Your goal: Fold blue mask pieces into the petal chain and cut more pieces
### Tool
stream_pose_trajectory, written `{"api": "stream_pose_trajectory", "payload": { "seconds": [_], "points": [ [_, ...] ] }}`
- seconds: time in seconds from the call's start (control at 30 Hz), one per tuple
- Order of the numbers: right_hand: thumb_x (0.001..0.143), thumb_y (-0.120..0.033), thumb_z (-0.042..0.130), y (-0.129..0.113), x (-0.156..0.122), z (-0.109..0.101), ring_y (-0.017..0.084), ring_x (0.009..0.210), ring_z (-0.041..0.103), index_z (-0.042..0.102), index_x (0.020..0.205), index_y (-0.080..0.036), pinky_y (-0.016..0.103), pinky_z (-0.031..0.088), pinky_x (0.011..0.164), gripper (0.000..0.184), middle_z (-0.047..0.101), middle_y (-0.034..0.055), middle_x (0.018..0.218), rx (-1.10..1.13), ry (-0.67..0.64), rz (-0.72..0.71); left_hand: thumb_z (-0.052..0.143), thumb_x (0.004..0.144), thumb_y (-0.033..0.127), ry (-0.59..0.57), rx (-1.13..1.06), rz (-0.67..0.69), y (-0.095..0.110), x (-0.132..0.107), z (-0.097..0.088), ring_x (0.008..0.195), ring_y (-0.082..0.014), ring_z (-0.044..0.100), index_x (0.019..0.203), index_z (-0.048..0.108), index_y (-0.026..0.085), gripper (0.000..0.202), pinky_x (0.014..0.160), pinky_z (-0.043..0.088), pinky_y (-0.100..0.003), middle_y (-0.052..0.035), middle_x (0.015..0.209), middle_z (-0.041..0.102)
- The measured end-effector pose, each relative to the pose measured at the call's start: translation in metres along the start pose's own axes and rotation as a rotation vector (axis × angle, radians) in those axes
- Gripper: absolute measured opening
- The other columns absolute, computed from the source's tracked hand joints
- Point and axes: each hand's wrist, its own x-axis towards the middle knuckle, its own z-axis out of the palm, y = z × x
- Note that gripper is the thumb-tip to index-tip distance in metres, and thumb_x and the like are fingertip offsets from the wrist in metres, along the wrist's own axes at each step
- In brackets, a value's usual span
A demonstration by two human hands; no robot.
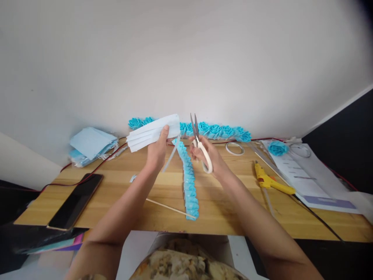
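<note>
My left hand [158, 151] grips a pale blue pleated face mask [151, 132], thumb on top, held up above the table. A thin white strip [171, 154] hangs down from near the mask's right end. To the right, my right hand [211, 153] holds white-handled scissors [202, 149], blades pointing up and slightly parted. Nothing lies between the blades, which are apart from the mask. Below and between my hands runs a pleated blue strip [190, 182] on the table. Behind them, a row of blue folded flowers [215, 130] lines the wall.
At left are a stack of masks [93, 143] and a phone [76, 200]. A thin wooden stick [169, 207] lies near the front edge. At right are a yellow glue gun [271, 179], a tape ring [234, 148], and a blue flower [278, 147] on printed paper [313, 175].
</note>
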Motion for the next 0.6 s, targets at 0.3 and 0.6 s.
{"api": "stream_pose_trajectory", "payload": {
  "seconds": [0.3, 0.6],
  "points": [
    [0.082, -0.068, 0.064, 0.005, -0.022, 0.008, 0.016, 0.071, 0.057, 0.06, 0.112, -0.018, 0.029, 0.043, 0.061, 0.059, 0.06, 0.0033, 0.084, 0.037, -0.23, 0.166, 0.071, 0.081, 0.047, 0.028, -0.007, 0.008, 0.011, 0.005, 0.017, 0.066, -0.0141, 0.058, 0.07, 0.064, 0.018, 0.032, 0.07, 0.049, -0.028, -0.0011, 0.069, 0.064],
    [0.078, -0.067, 0.068, 0.01, 0.0, 0.009, 0.015, 0.075, 0.055, 0.06, 0.111, -0.018, 0.03, 0.041, 0.066, 0.059, 0.059, 0.0023, 0.085, 0.038, -0.098, 0.051, 0.077, 0.071, 0.053, -0.078, 0.123, -0.084, -0.005, -0.009, 0.015, 0.073, -0.0201, 0.063, 0.066, 0.064, 0.018, 0.038, 0.075, 0.051, -0.034, -0.0033, 0.071, 0.067]
  ]
}}
